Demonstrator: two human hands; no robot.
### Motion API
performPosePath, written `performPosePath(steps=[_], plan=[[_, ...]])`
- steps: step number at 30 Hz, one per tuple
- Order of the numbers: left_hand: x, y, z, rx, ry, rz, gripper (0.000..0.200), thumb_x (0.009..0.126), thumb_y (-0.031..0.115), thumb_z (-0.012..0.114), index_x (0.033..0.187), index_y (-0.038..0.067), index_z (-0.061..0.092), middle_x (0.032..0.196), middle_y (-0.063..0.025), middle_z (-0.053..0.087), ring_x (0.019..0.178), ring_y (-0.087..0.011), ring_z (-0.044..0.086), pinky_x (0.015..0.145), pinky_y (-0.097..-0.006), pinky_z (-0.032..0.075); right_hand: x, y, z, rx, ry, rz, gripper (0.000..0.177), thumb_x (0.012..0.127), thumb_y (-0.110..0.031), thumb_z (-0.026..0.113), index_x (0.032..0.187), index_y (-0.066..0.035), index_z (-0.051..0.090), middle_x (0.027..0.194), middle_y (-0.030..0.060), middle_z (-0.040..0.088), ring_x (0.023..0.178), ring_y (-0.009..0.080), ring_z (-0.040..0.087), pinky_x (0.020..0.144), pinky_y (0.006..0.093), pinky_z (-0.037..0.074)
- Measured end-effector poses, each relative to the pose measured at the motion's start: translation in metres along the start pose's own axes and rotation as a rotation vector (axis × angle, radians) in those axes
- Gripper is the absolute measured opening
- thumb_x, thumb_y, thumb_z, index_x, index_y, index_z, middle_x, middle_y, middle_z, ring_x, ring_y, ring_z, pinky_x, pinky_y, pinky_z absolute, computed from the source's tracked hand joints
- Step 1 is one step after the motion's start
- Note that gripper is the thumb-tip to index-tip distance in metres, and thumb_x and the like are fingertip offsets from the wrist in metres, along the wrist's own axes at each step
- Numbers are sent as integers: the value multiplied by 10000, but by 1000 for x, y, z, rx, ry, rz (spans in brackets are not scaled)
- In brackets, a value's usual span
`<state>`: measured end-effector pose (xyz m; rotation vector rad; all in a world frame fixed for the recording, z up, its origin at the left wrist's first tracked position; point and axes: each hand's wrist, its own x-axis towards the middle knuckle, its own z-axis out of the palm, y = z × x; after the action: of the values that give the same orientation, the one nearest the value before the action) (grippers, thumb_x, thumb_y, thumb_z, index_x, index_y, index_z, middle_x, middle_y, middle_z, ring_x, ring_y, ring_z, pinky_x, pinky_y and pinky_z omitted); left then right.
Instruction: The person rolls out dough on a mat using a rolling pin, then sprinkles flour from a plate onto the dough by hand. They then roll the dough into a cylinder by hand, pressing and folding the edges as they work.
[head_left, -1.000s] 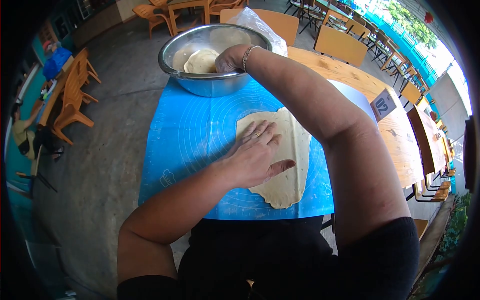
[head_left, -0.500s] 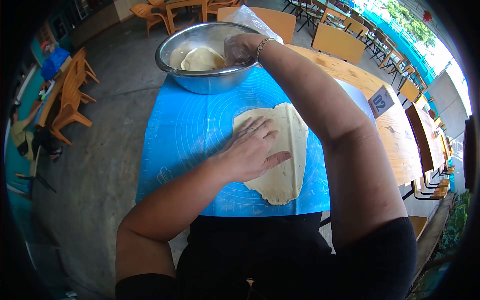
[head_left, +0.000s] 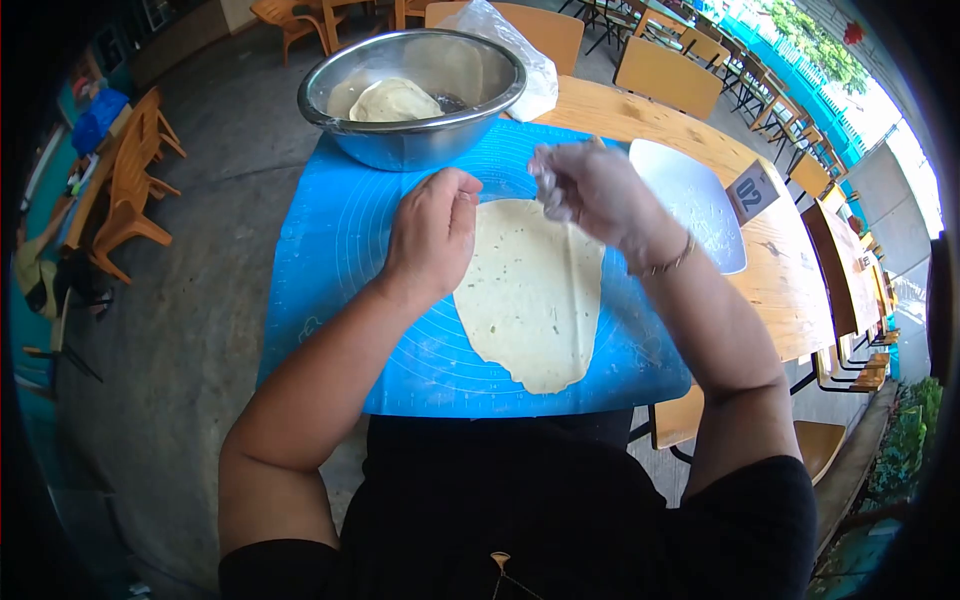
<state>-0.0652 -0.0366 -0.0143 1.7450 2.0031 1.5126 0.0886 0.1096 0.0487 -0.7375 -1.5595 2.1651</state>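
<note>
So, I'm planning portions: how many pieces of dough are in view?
2: a flat sheet on the blue mat, a round in the steel bowl. More may lie hidden under it.

Black top (head_left: 520, 500); bracelet (head_left: 668, 266) at right hand (head_left: 590, 190).

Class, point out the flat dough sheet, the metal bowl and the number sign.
flat dough sheet (head_left: 530, 300), head view, the sheet's middle.
metal bowl (head_left: 400, 150), head view, outer front wall.
number sign (head_left: 752, 190), head view, its printed face.
</note>
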Motion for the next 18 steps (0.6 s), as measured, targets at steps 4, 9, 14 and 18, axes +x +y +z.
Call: performPosePath(steps=[4, 9, 14, 18], plan=[[3, 4, 8, -167, -22, -98, 399, 1094, 284, 416, 1081, -51, 632, 1100, -201, 697, 1057, -303, 678, 937, -399, 511, -31, 84, -1, -749, 276, -544, 310, 993, -146, 594, 1195, 86, 630, 1050, 216, 684, 1006, 362, 654, 932, 405, 523], [1, -1, 12, -219, -79, -206, 587, 1105, 435, 336, 1148, -63, 643, 1129, -215, 691, 1105, -294, 649, 971, -402, 491, -78, 106, 27, -1390, -96, -728, 530, 999, -186, 567, 1412, 125, 455, 1489, 305, 442, 1444, 440, 369, 1224, 496, 279], [-2, -3, 10, -226, -57, -177, 587, 1101, 428, 346, 1120, -73, 653, 1125, -238, 688, 1077, -349, 644, 957, -418, 488, -115, 89, 5, -1544, -195, -624, 669, 1023, -345, 552, 1469, 122, 376, 1550, 311, 359, 1480, 440, 310, 1224, 542, 243], [1, 11, 14, -173, -142, -162, 570, 1103, 403, 345, 1103, -72, 660, 1121, -264, 683, 1080, -410, 632, 959, -442, 483, -75, 91, -27, -1731, 10, -601, 848, 1016, -552, 468, 1486, 140, 328, 1544, 362, 324, 1485, 476, 268, 1228, 541, 211]])
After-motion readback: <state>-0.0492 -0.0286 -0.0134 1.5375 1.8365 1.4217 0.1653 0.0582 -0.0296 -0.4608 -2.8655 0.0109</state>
